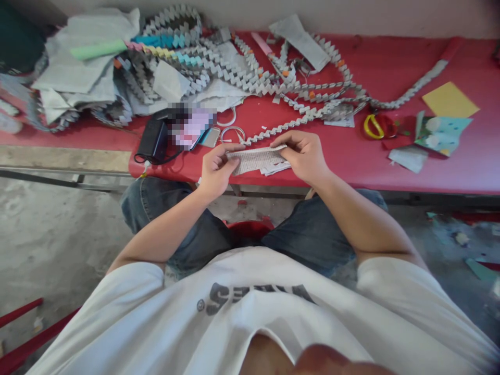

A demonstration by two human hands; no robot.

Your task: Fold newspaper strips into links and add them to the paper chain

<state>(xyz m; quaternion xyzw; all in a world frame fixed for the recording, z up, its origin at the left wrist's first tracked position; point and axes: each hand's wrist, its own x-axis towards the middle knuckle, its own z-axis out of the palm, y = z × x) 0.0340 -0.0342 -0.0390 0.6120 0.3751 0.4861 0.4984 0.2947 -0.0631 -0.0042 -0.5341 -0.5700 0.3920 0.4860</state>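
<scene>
A strip of printed paper (253, 159) is stretched between my two hands, over the front part of the red table. My left hand (217, 167) pinches its left end between thumb and fingers. At the other end, my right hand (303, 153) grips the upper right corner. Under the strip's right part lie a few more paper strips (275, 169). Just beyond my hands runs a folded paper chain (287, 126), its near end close to my left fingertips.
Scissors with yellow and red handles (375, 126) lie to the right, near a yellow paper (451, 100) and a patterned card (443, 133). A black adapter (152, 139) and a cable coil (232, 134) sit left. Paper sheets (84, 54) and tangled chains crowd the back of the red table (410, 62).
</scene>
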